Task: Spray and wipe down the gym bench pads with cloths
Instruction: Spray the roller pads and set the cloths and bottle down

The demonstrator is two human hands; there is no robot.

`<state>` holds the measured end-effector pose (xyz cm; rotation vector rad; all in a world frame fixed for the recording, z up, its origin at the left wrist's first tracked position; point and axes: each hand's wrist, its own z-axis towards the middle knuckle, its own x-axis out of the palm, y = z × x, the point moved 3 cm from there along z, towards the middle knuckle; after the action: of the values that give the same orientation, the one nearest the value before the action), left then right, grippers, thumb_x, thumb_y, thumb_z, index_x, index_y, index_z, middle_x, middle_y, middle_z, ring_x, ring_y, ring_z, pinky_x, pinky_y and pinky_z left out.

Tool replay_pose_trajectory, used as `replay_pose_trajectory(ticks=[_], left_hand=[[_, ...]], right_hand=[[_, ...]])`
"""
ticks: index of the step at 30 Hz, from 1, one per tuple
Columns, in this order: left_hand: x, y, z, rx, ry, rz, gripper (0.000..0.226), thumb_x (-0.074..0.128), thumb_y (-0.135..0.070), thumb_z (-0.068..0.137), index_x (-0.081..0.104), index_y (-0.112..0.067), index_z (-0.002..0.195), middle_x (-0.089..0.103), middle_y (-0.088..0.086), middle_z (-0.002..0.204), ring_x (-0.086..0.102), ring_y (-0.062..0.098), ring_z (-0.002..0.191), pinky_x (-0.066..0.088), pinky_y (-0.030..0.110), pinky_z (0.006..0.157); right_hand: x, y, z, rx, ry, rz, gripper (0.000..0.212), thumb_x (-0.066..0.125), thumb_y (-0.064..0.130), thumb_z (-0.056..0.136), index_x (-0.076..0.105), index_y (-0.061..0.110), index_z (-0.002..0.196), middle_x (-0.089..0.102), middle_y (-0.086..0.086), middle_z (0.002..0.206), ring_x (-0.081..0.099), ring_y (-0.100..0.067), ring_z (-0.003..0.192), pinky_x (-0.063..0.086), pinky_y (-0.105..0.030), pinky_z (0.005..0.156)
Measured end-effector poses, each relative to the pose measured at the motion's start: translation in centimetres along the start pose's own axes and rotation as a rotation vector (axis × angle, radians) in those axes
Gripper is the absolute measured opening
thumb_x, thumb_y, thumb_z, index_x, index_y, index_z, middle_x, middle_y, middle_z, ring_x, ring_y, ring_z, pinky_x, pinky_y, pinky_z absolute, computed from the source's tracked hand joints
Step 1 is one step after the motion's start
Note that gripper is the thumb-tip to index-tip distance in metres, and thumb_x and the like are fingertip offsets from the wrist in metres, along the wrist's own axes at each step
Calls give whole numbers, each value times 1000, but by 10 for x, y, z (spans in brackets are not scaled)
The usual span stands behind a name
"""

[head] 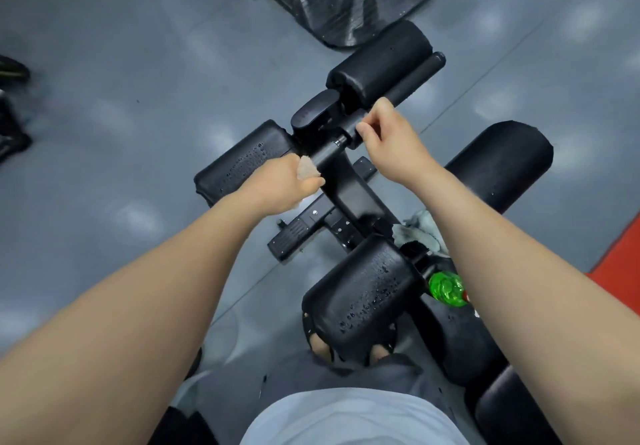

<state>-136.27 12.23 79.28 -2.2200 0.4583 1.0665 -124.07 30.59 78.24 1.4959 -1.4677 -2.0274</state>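
Left grip: left hand (278,185) is fisted tight round a tan cloth (306,168), nubbly in texture, one tuft poking out by the thumb, held against the metal post at the middle of the view.
Right grip: right hand (389,139) curls fingers and thumb round the handle bar (417,79), a slim matte foam cylinder running off toward 1 o'clock.
Wet pads: two black vinyl rollers beaded with droplets; the left pad (242,164) lies at 9 o'clock just beside the left hand, and the near pad (363,292) sits at 6 o'clock, its end face cracked and torn.
Other pads: two more smooth black rollers, the far pad (381,60) at 12 o'clock and the right pad (502,160) at 3 o'clock.
Pad count: four rollers.
Cloth count: two; the second is a grey cloth (420,228), crumpled, at 4 o'clock between the near pad and the right forearm.
Bottle: one green bottle (446,288) of translucent plastic at 5 o'clock, partly hidden by the right forearm.
Frame: black steel bench frame (349,198), bolted, with a ribbed footplate at 7 o'clock.
Floor: grey floor (121,115), glossy; one red mat (620,257) at the 4 o'clock edge.
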Motion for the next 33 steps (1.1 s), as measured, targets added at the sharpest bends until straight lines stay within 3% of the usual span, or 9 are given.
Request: replay_pose_trajectory(ticks=[3,7,12,17,23,26,30,33], left_hand=[[1,3,-6,-78,-18,15,35,58,-52,88,55,-21,103,67,1,92,65,20,78,53,35,66],[5,4,-10,-161,-48,37,24,56,-39,84,54,-16,91,65,6,86,60,23,70,43,30,54],[7,-1,-12,-244,-103,196,24,60,-34,86,53,-11,89,60,7,81,56,23,69,39,31,54],[10,1,-10,-352,-136,189,24,62,-33,85,52,-12,79,60,6,79,53,19,65,34,27,50],[12,4,-16,-460,-124,252,26,59,-32,91,52,-11,77,57,5,74,51,19,58,32,26,47],[11,8,-24,-466,-90,296,21,54,-25,93,54,-9,80,57,7,74,53,22,60,34,27,48],[-1,9,-46,-407,-55,300,34,54,-34,96,51,-11,72,58,8,75,51,21,60,37,29,53],[-14,-1,-64,-398,-121,139,31,57,-35,95,48,-5,99,59,9,85,56,24,67,40,29,53]], right_hand=[[1,-4,1,-22,18,20,16,48,29,103,41,21,91,63,-1,95,56,-15,83,41,-28,70],[-3,-5,2,-60,40,11,17,48,29,104,43,18,93,60,-1,95,55,-16,83,42,-29,70],[-6,-8,3,-79,63,25,17,48,31,104,43,20,93,61,1,97,57,-15,86,47,-32,72],[-7,-9,4,-91,68,41,16,50,29,104,46,16,95,60,2,96,56,-12,85,42,-29,72],[-8,-6,2,-113,80,43,16,50,28,104,45,16,95,61,0,98,58,-15,88,46,-31,74],[-9,-6,3,-112,81,34,17,50,28,104,47,13,97,61,0,98,57,-15,88,45,-33,74],[-10,-5,2,-103,88,57,17,50,26,105,48,10,99,60,-3,100,56,-15,88,40,-29,74],[-11,-2,1,-76,77,53,16,51,26,104,50,10,101,61,-3,100,55,-16,88,39,-28,75]])
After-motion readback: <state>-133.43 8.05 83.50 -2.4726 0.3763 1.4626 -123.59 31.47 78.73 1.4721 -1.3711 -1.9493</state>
